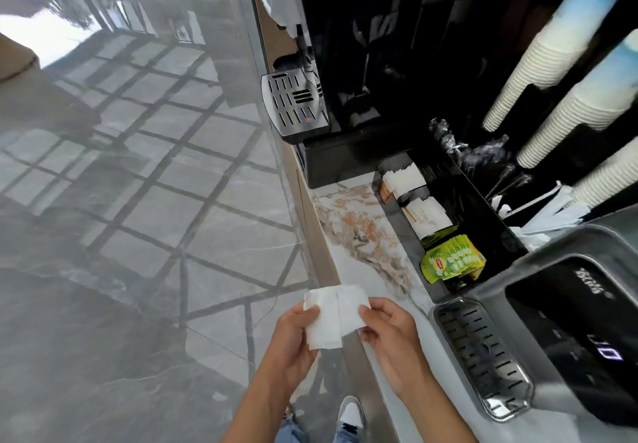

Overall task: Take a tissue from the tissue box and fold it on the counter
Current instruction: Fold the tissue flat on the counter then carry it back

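A white tissue (333,315), partly folded with overlapping layers, is held in the air just off the front edge of the marble counter (359,232). My left hand (293,339) pinches its left side. My right hand (390,328) grips its right side with thumb on top. No tissue box shows in the head view.
A black coffee machine with a steel drip tray (293,104) stands at the far end of the counter. A black organiser holds sachets (421,208) and green tea bags (452,259). Stacked paper cups (552,63) lean at the right. A second machine's drip tray (483,356) sits near.
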